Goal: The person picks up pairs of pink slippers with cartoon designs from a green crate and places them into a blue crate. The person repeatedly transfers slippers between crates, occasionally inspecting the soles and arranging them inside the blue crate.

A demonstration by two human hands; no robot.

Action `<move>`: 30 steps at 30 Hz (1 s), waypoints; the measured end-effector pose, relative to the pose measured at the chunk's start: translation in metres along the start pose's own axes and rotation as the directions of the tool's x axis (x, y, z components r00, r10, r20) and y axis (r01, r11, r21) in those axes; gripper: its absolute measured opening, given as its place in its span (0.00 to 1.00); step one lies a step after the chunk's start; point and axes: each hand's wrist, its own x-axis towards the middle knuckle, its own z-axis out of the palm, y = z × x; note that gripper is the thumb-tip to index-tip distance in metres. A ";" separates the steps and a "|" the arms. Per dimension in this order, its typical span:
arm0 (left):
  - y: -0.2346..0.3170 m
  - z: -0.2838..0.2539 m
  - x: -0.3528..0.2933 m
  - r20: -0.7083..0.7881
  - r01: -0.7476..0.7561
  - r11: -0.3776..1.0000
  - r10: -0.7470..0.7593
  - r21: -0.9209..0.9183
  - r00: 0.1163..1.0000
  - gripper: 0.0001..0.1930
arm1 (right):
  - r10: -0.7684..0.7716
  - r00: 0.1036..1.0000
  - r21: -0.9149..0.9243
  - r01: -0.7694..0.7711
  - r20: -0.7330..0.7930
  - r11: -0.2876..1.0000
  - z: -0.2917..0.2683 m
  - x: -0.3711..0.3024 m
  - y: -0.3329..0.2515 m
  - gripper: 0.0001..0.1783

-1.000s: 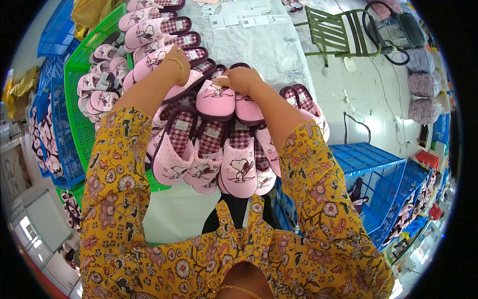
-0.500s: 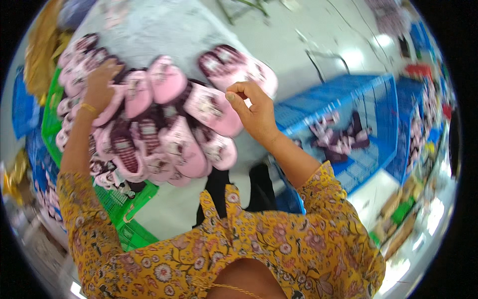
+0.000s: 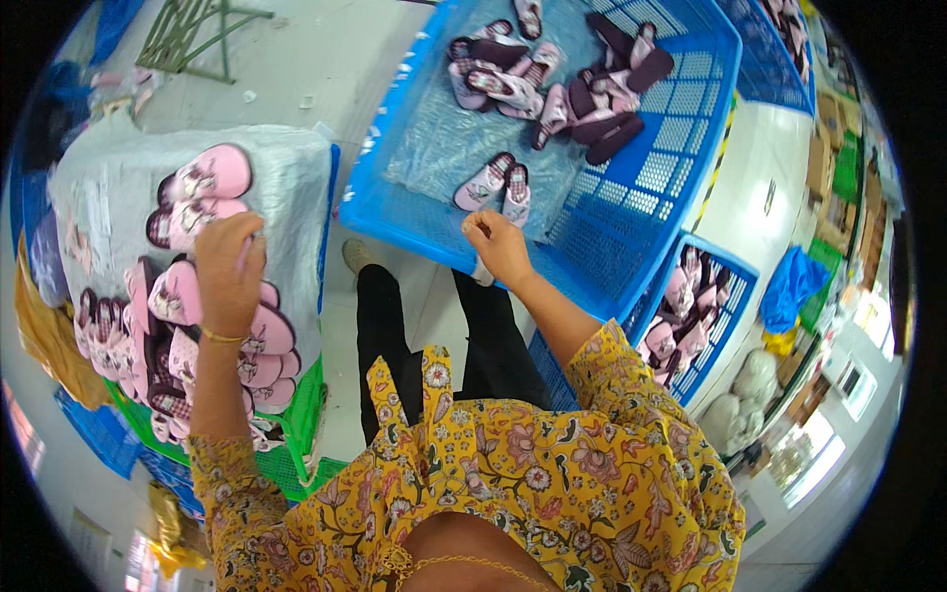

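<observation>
My left hand (image 3: 229, 276) is over the near slippers on the covered table at the left, its fingers curled. A bit of pink shows between them, but what they hold cannot be made out. Beside it lie a pink slipper (image 3: 177, 294) with a printed front and, farther off, another pink slipper (image 3: 219, 172). My right hand (image 3: 501, 249) hangs at the near edge of the large blue crate (image 3: 414, 205), thumb and fingers bent together. Whatever is in that pinch, if anything, is too small to tell. Just beyond it, inside the crate, lies a pair of pink slippers (image 3: 485, 184).
More slippers (image 3: 600, 107) with dark soles lie loosely at the crate's far end. A smaller blue crate (image 3: 738, 271) full of slippers stands to its right. The table (image 3: 291, 168) has a pale sheet over it, with a green crate (image 3: 308, 419) at its near end.
My view has swung to the right, bringing the blue crate's inside before me. The right hand has gone from beside the table's slippers to the crate's edge. The left hand is now over nearer slippers.
</observation>
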 end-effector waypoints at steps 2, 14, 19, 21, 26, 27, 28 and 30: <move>0.037 0.042 0.030 0.075 -0.055 0.997 0.058 -0.045 0.995 0.09 | 0.036 0.999 -0.086 -0.033 0.030 0.996 -0.018 0.015 0.059 0.09; 0.096 0.345 0.101 0.706 0.100 0.992 -0.014 -0.080 0.708 0.11 | 0.458 0.886 -0.494 -0.367 0.071 0.788 -0.057 0.078 0.321 0.15; 0.081 0.438 0.122 0.803 -0.002 0.999 -0.026 0.033 0.595 0.11 | 0.362 0.932 -0.485 -0.304 0.027 0.820 -0.040 0.113 0.380 0.16; 0.071 0.460 0.119 0.799 0.095 0.994 -0.012 -0.056 0.601 0.11 | 0.284 0.958 -0.493 -0.264 -0.035 0.829 -0.021 0.123 0.413 0.17; 0.023 0.497 0.093 0.861 -0.016 1.000 -0.006 0.016 0.509 0.11 | 0.366 0.928 -0.576 -0.263 0.069 0.774 -0.002 0.160 0.437 0.17; 0.013 0.503 0.087 0.879 -0.038 0.998 -0.022 0.046 0.476 0.11 | 0.333 0.941 -0.597 -0.234 0.059 0.768 0.005 0.158 0.456 0.15; 0.008 0.503 0.085 0.895 -0.056 0.995 -0.049 0.082 0.443 0.11 | 0.294 0.954 -0.616 -0.196 0.060 0.763 0.006 0.158 0.468 0.14; -0.001 0.506 0.082 0.902 -0.046 0.994 -0.073 0.102 0.426 0.11 | 0.223 0.972 -0.632 -0.124 0.078 0.765 0.007 0.155 0.482 0.11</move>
